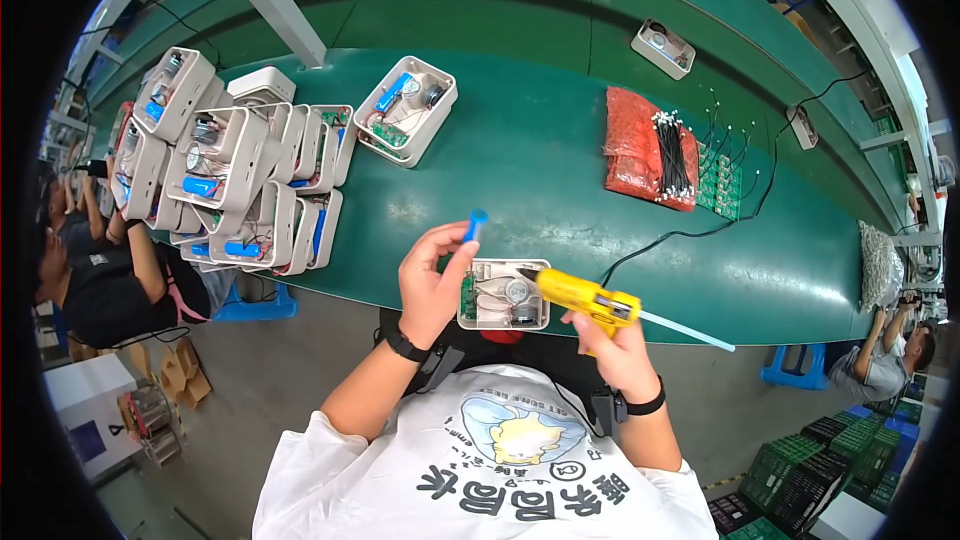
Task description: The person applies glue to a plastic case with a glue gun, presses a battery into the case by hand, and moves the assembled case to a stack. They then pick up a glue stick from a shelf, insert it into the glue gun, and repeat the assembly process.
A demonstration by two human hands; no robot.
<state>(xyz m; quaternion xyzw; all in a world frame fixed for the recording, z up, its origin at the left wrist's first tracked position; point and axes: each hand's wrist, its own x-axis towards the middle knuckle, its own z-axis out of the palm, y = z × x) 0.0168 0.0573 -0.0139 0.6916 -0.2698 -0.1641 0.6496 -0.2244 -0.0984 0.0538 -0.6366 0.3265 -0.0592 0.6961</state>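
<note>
My left hand [432,278] pinches a small blue cylindrical battery [475,226] between thumb and fingers, raised above the table. My right hand [620,352] is wrapped round the handle of a yellow hot glue gun [590,302], with a pale glue stick [690,332] sticking out of its back. The gun's dark nozzle points left, over the right side of an open white plastic housing [505,324] at the table's near edge. Inside the housing are a green circuit board [467,292], a round metal part [517,291] and thin wires.
Stacked open white housings [225,155] with blue batteries fill the left; another housing [410,105] stands nearby. Toward the right lie red bubble wrap [630,145], black cables [672,155] and green boards [722,180]. A black cord [680,233] crosses the green table [530,160]. Co-workers sit both sides.
</note>
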